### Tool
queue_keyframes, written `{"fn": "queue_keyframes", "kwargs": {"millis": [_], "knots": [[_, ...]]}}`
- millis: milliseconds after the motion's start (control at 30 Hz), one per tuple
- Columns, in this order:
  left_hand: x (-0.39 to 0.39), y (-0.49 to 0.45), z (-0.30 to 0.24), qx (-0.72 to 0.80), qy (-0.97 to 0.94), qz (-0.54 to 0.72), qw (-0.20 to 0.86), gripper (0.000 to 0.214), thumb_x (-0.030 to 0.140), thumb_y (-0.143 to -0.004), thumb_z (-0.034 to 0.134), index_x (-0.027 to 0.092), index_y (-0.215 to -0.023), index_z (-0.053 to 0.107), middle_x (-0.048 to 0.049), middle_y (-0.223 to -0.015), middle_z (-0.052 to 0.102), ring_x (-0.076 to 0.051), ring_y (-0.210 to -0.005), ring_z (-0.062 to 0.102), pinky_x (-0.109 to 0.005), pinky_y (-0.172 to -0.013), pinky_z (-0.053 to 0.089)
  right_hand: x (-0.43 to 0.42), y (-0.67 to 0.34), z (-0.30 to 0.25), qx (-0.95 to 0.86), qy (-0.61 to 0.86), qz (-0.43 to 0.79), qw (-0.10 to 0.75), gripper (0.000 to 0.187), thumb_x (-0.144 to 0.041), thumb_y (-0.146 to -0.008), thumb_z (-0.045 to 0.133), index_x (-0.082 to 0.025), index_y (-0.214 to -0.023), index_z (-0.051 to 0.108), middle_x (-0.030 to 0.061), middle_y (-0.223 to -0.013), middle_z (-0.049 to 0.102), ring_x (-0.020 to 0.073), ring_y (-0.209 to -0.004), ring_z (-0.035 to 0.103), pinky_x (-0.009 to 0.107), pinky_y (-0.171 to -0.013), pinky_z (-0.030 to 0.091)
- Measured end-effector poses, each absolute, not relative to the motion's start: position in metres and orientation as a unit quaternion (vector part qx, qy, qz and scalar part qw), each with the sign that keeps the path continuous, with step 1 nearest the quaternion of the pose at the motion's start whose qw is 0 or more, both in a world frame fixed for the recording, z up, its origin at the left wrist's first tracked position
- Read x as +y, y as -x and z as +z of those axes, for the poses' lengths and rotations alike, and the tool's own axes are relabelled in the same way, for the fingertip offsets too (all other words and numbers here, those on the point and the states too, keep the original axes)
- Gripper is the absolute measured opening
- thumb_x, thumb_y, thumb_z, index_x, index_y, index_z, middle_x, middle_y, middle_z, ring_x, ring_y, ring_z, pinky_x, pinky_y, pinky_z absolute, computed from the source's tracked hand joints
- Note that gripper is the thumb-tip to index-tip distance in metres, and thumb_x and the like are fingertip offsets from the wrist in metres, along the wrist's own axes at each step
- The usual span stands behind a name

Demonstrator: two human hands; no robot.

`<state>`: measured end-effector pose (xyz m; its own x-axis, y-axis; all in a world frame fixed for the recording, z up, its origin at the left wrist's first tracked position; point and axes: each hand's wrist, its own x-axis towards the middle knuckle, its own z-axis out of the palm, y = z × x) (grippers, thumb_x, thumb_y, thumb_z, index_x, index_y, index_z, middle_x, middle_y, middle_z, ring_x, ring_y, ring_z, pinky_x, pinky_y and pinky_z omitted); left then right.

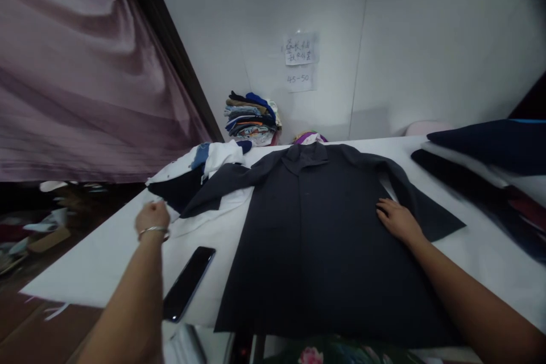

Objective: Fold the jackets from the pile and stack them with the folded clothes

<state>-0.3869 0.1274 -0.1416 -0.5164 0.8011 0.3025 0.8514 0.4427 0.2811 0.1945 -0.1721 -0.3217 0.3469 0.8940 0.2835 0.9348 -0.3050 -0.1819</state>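
A dark grey long coat (311,239) lies flat and face up on a white table (77,278), its collar at the far side and its sleeves spread. My right hand (396,220) rests on the coat's side near the sleeve, fingers slightly apart and holding nothing. My left hand (152,217), with a metal bangle on the wrist, sits at the edge of a white garment (217,162) with dark and blue parts. Its fingers are hidden behind the hand. A black smartphone (188,284) lies face up on the table below that hand.
A stack of folded clothes (251,116) stands beyond the table against a white wall, with handwritten paper notes (301,48) above it. Dark fabric (482,148) lies at the table's right. A mauve curtain (85,68) hangs at the left, above a floor with scattered items (38,233).
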Motion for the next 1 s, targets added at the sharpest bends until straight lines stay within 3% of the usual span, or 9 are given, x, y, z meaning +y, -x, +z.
{"fn": "queue_keyframes", "kwargs": {"millis": [100,167,267,333,433,500,633,833,1000], "knots": [[0.115,0.395,-0.146,-0.836,0.5,-0.22,0.052,0.013,0.032,-0.086,0.05,0.03,-0.093,0.061,0.0115,-0.108,0.07,-0.016,-0.09,0.066,-0.028,-0.076,0.052,-0.172,-0.188,-0.312,-0.557,0.815,-0.042,0.154,0.044,-0.037,-0.091,0.034,-0.016,-0.115,0.064,0.0122,-0.132,0.056,0.0265,-0.126,0.047,0.044,-0.103,0.04],[0.097,0.371,-0.164,-0.768,0.591,-0.247,-0.004,0.029,0.027,-0.083,0.055,0.032,-0.111,0.056,0.0081,-0.119,0.066,-0.015,-0.094,0.066,-0.026,-0.083,0.051,-0.173,-0.183,-0.305,-0.549,0.823,-0.013,0.144,0.045,-0.035,-0.091,0.034,-0.014,-0.118,0.062,0.0137,-0.136,0.052,0.0267,-0.129,0.043,0.044,-0.105,0.036],[0.051,0.308,-0.205,-0.646,0.737,-0.18,-0.088,0.031,0.028,-0.084,0.054,0.028,-0.114,0.059,-0.0003,-0.122,0.064,-0.017,-0.106,0.063,-0.025,-0.089,0.05,-0.171,-0.18,-0.295,-0.542,0.829,0.025,0.133,0.047,-0.034,-0.093,0.032,-0.012,-0.124,0.058,0.0155,-0.141,0.046,0.0275,-0.133,0.037,0.045,-0.108,0.031],[0.017,0.268,-0.235,-0.55,0.82,-0.132,-0.089,0.037,0.031,-0.083,0.056,0.029,-0.12,0.058,-0.0009,-0.134,0.056,-0.017,-0.124,0.051,-0.025,-0.101,0.042,-0.17,-0.179,-0.289,-0.546,0.827,0.041,0.127,0.048,-0.033,-0.093,0.031,-0.011,-0.128,0.054,0.0158,-0.144,0.043,0.0278,-0.135,0.034,0.046,-0.108,0.029],[-0.022,0.234,-0.27,-0.484,0.871,-0.045,-0.064,0.051,0.04,-0.086,0.052,0.022,-0.134,0.049,-0.0067,-0.148,0.039,-0.023,-0.138,0.032,-0.043,-0.112,0.028,-0.175,-0.178,-0.282,-0.551,0.824,0.065,0.115,0.048,-0.033,-0.09,0.039,-0.009,-0.13,0.053,0.0186,-0.144,0.042,0.0306,-0.136,0.032,0.049,-0.107,0.028],[-0.032,0.229,-0.283,-0.467,0.883,-0.012,-0.045,0.056,0.043,-0.089,0.047,0.018,-0.139,0.043,-0.0099,-0.151,0.032,-0.026,-0.141,0.025,-0.052,-0.113,0.02,-0.187,-0.175,-0.282,-0.557,0.82,0.072,0.112,0.051,-0.037,-0.089,0.042,-0.01,-0.13,0.053,0.0196,-0.146,0.039,0.0324,-0.138,0.029,0.052,-0.108,0.025],[-0.028,0.237,-0.287,-0.448,0.893,0.001,-0.041,0.058,0.046,-0.092,0.04,0.019,-0.143,0.039,-0.01,-0.153,0.029,-0.026,-0.142,0.022,-0.053,-0.113,0.017,-0.23,-0.168,-0.295,-0.582,0.802,0.059,0.123,0.052,-0.043,-0.089,0.04,-0.019,-0.134,0.051,0.0134,-0.149,0.036,0.0289,-0.14,0.026,0.053,-0.112,0.017],[-0.044,0.226,-0.278,-0.458,0.886,-0.03,-0.067,0.056,0.044,-0.091,0.04,0.018,-0.141,0.041,-0.013,-0.152,0.03,-0.029,-0.141,0.024,-0.056,-0.11,0.022,-0.281,-0.177,-0.321,-0.579,0.78,0.009,0.239,0.047,-0.046,-0.091,0.038,-0.02,-0.122,0.061,0.0109,-0.141,0.047,0.0277,-0.135,0.035,0.051,-0.11,0.028],[-0.101,0.205,-0.284,-0.327,0.941,-0.041,-0.08,0.054,0.042,-0.091,0.043,0.025,-0.143,0.039,-0.0077,-0.154,0.025,-0.025,-0.143,0.018,-0.053,-0.113,0.018,-0.295,-0.209,-0.314,-0.482,0.822,-0.074,0.294,0.043,-0.041,-0.088,0.04,-0.017,-0.116,0.062,0.0128,-0.136,0.052,0.027,-0.131,0.042,0.047,-0.108,0.034]]}}
